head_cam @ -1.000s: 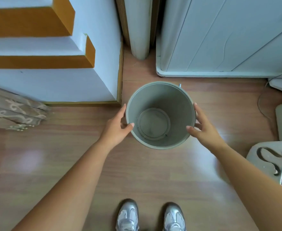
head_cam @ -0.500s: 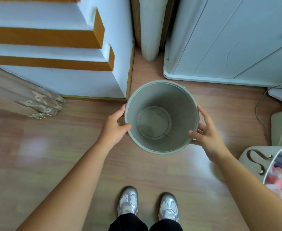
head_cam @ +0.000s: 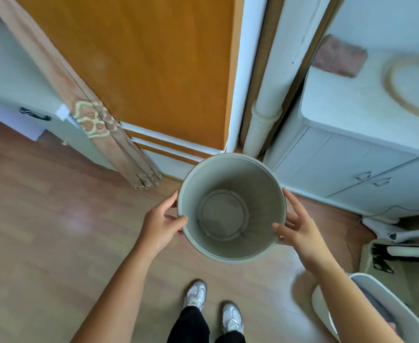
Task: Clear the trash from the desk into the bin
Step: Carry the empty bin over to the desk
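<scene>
A round grey bin hangs in the air above the wooden floor, and I look straight down into it. Nothing lies inside it. My left hand grips its left rim with the thumb over the edge. My right hand holds the right side, thumb on the rim. No desk and no trash are in view.
An orange door and a hanging patterned curtain stand ahead. A white cabinet is at the right, a white pipe beside it. A white basket sits at the lower right. My feet in silver shoes stand below the bin.
Both hands have lifted the bin off the floor. The view has tilted up from the steps to the door, and the bin looks larger and closer.
</scene>
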